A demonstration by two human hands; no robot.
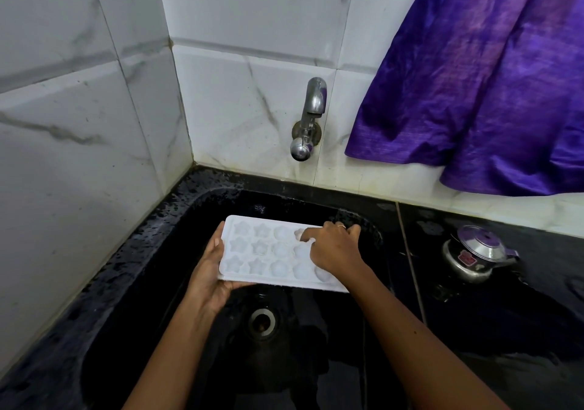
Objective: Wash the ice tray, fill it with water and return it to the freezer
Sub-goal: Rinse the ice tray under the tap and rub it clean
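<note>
Right now the white ice tray [268, 251] sits over the black sink [142, 299], cavities up, long axis 9 to 3 o'clock. The left hand [208, 270] grips its 9 o'clock end. The right hand [335, 248] curls over the 3 o'clock end, 1 fingertip in a cavity. Tap [311, 115] at 12, drain [261, 322] at 6, pressure cooker [474, 254] at 3.

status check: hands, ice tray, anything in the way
Left hand holds ice tray, left end; right hand grips right end, thumb in cavity. Over sink, tap not running. Nothing blocking.
</note>
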